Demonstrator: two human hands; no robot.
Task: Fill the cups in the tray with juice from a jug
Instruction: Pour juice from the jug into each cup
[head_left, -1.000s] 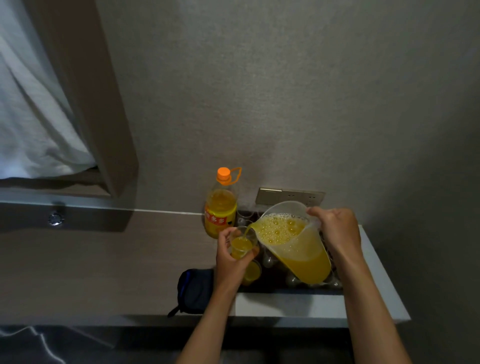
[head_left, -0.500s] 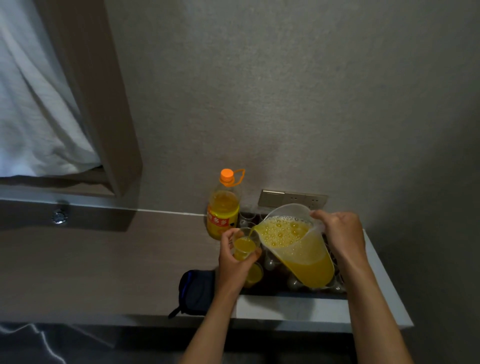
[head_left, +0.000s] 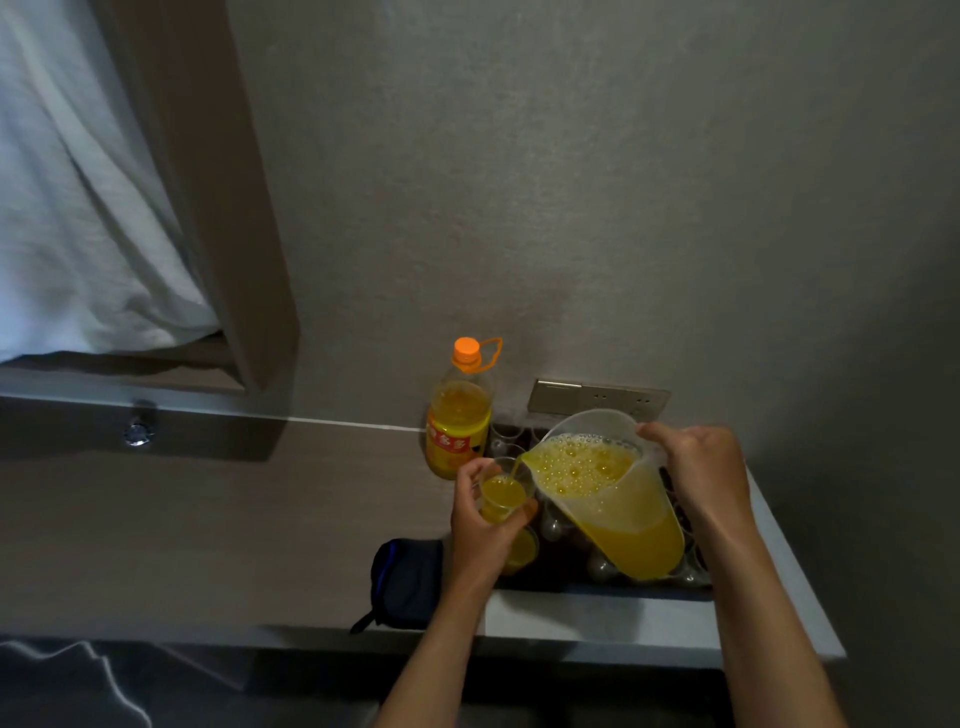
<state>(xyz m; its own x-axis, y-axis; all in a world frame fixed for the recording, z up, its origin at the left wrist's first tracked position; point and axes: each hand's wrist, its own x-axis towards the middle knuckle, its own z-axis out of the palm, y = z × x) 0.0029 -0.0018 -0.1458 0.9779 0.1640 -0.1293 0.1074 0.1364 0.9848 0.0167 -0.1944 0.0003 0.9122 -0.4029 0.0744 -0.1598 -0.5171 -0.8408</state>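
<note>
You're mid-pour: right hand (head_left: 696, 473) grip wrapped on the tilted jug (head_left: 608, 493), left hand (head_left: 480, 525) grip curled round the cup (head_left: 503, 493) held just above the tray (head_left: 597, 582) (nearly full), so level the jug next, set it back, take an empty.

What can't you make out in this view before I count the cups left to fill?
- Tray, head view: jug and both hands cover most of it; cup count unclear.
- Jug handle: hidden inside right hand.
- Held cup: left hand hides its lower part.
- Empty cups behind: dim, blurred.
</note>
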